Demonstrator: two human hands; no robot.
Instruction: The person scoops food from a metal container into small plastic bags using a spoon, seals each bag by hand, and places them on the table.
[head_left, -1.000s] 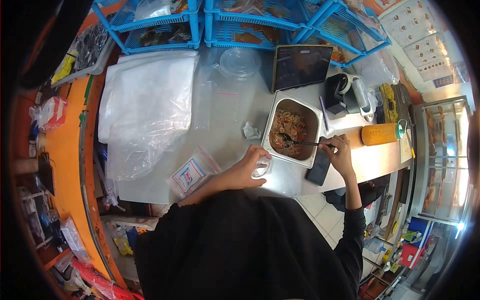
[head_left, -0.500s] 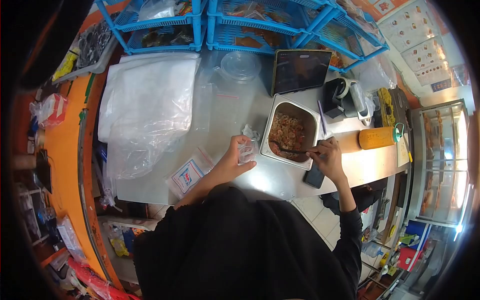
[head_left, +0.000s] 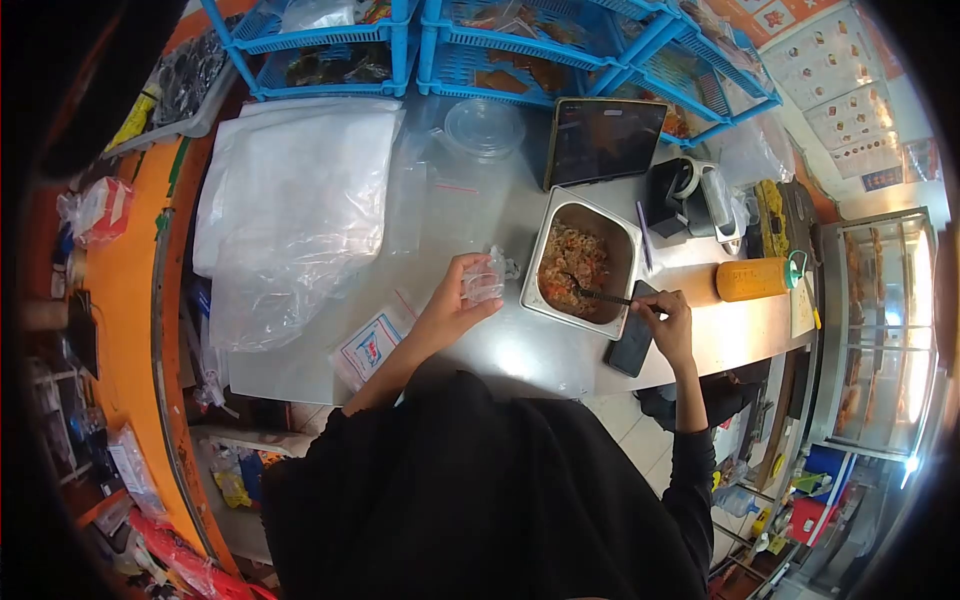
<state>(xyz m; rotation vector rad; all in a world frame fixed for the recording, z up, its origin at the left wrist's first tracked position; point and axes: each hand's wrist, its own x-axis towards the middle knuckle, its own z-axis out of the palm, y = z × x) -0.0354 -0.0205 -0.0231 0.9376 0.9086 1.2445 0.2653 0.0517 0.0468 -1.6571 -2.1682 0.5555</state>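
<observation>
A steel food pan holds a chunky mix with red bits. My right hand, beyond the pan's right edge, pinches the handle of a dark spoon; its tip is down in the mix. To the left of the pan, my left hand has its fingers closed round a small clear plastic cup. Whether the cup contains anything is hard to tell. A dark phone lies on the counter by the pan's lower right corner, near my right hand.
White plastic sheets cover the steel counter's left side, with a printed zip bag nearer me. Behind stand a clear lid, a tablet and blue racks. An orange bottle lies at the right.
My left hand has shifted slightly left and up with the cup. My right hand has moved a little right and down, and the spoon has moved within the mix.
</observation>
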